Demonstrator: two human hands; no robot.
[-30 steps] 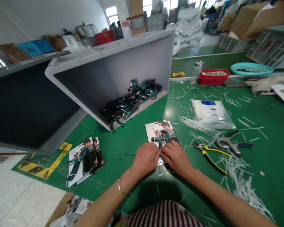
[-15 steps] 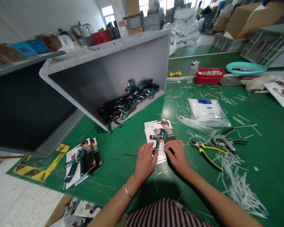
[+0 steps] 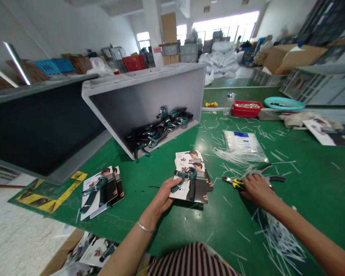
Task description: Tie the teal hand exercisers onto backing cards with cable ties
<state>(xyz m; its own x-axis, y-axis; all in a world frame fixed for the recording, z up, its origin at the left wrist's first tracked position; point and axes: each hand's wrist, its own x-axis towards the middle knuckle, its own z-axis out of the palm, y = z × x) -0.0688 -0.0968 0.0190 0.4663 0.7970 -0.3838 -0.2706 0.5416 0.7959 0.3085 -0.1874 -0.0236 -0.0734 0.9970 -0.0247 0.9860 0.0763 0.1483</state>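
My left hand (image 3: pixel 164 193) grips the left edge of a printed card (image 3: pixel 200 195) that carries a teal and black hand gripper (image 3: pixel 192 180). This card is tilted a little above the table, over more cards (image 3: pixel 186 156). On the right, my right hand (image 3: pixel 257 188) is closed on the handles of the yellow and black cutters (image 3: pixel 232 181), whose jaws point left. Grey-handled pliers (image 3: pixel 277 178) lie just behind that hand. At the left, another hand gripper (image 3: pixel 96 189) rests on two printed cards (image 3: pixel 120 184).
A tipped grey crate (image 3: pixel 143 78) holds several hand grippers (image 3: pixel 152 134). Beside it stands a dark crate (image 3: pixel 46 130). White ties (image 3: pixel 284 237) and a plastic bag (image 3: pixel 244 143) lie at the right. Farther back are a red box (image 3: pixel 247 110) and a glass jar (image 3: pixel 229 103).
My right hand has left the card and moved right, onto the cutters. My left hand now holds the card with its hand gripper, lifted and turned. The camera view has tilted up.
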